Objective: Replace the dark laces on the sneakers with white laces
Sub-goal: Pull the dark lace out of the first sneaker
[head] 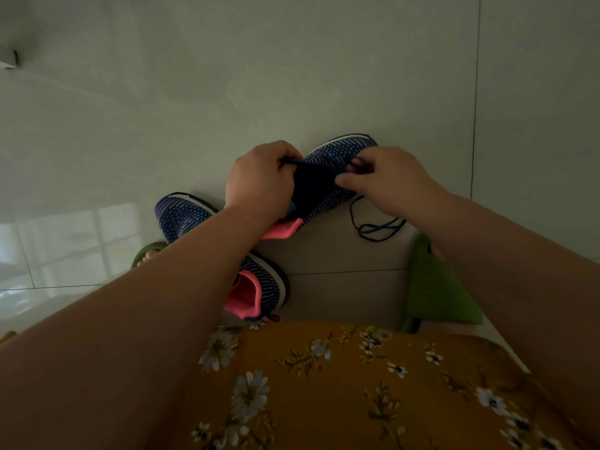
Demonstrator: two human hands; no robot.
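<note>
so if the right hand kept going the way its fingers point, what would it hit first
Probably the dark tongue of the sneaker; the right hand points left across it, then the left hand. Depth is unclear.

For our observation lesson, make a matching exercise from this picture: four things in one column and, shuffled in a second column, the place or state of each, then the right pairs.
Things
1. far sneaker
2. near sneaker
3. dark lace
4. left hand

Places or states
A. trails in loops on the floor tiles to the right
B. lies on the floor under the left forearm, untouched
C. is worked on by both hands
D. grips the edge of the far sneaker's dark tongue

Pairs: 1-C, 2-B, 3-A, 4-D
</note>
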